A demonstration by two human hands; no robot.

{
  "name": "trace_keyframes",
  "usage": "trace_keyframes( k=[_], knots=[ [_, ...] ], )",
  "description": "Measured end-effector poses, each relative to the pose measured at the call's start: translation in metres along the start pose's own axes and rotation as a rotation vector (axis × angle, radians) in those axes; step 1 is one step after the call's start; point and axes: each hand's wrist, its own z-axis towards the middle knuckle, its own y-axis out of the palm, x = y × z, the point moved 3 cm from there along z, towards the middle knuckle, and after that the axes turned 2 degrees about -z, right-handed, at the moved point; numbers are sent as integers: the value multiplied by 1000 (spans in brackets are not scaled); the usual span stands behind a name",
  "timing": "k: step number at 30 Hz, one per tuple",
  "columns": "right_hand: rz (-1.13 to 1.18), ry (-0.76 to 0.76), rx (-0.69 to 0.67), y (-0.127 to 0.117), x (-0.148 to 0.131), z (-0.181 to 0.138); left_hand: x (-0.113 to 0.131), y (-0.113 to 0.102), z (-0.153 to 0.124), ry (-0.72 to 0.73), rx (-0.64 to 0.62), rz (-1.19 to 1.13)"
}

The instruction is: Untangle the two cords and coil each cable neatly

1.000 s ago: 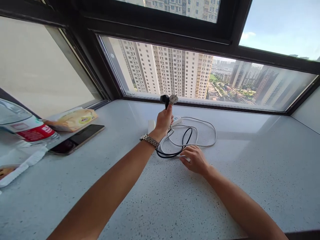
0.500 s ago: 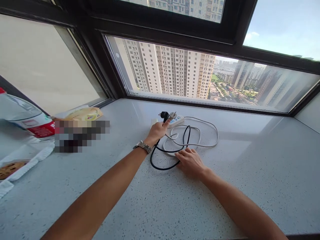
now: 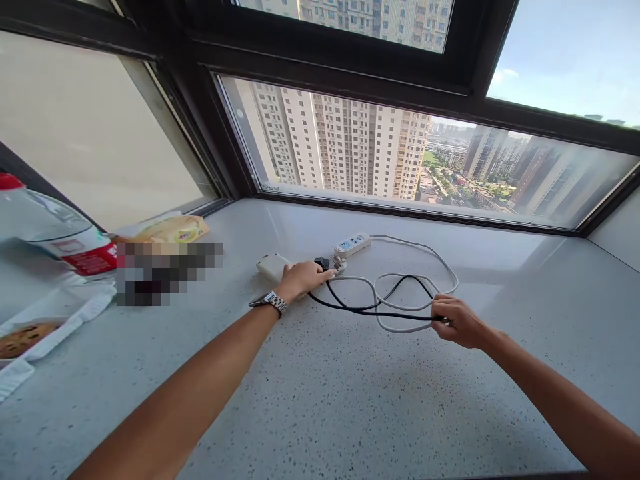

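My left hand, with a metal-band watch on its wrist, is closed around a black plug and a white plug. The plugs poke out past its thumb and fingers. Partly behind this hand lies a white block whose kind I cannot make out. My right hand grips the black cord and the white cord, which stretch in loops between both hands. A white power strip lies beyond the plugs, its sockets facing up.
A speckled white counter runs up to a dark-framed window. On the left lie a clear bottle with a red label, a yellow packet, and a white tray holding a cookie. One patch there is pixelated.
My right hand has moved right, drawing the cord loops out longer. My left hand has lowered and shifted left with the plugs. More of the white block and power strip shows.
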Motion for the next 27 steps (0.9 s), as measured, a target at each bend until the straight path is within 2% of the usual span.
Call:
trace_keyframes(
  k=[4, 7, 10, 13, 16, 20, 23, 27],
  knots=[
    [227, 274, 196, -33, 36, -28, -8, 2, -4, 126, 136, -110],
    [419, 412, 388, -54, 61, -42, -13, 1, -13, 266, 211, -194],
    [485, 484, 544, -71, 76, -52, -10, 6, -27, 524, 143, -163],
    [377, 474, 518, -74, 73, -56, 0, 15, -37, 683, 68, -66],
    [282, 367, 352, -62, 51, -56, 9, 20, -33, 610, 176, -68],
    [268, 193, 145, -40, 7, -70, 16, 17, -8, 352, 389, -102],
    [198, 128, 71, -35, -17, -97, 18, 18, 12, 200, 393, -61],
    [-18, 126, -29, -37, -26, -135, 18, 21, 28, 131, 377, 0]
  ],
)
